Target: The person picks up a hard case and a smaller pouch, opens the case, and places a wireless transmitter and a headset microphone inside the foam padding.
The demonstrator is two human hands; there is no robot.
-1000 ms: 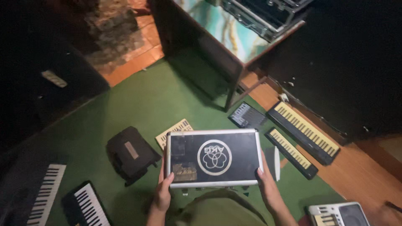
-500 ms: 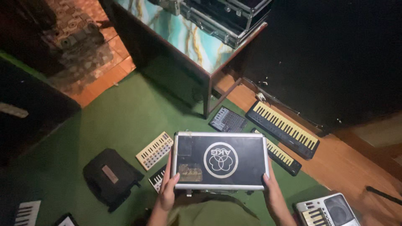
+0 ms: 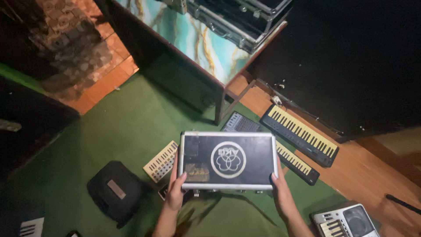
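A green carpet (image 3: pixel 127 127) fills the frame's left and middle. At upper centre stands a table with a marbled teal top (image 3: pixel 193 41). At lower centre, a flat black case with silver metal edges (image 3: pixel 228 160) is held level above the carpet. The left hand (image 3: pixel 175 193) and right hand (image 3: pixel 282 196) clasp its near corners. At right lies a black keyboard with yellowish keys (image 3: pixel 300 135).

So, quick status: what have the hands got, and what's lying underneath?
Left hand and right hand grip the black metal-edged case by its sides, held flat. Keyboards and black bag on green carpet below.
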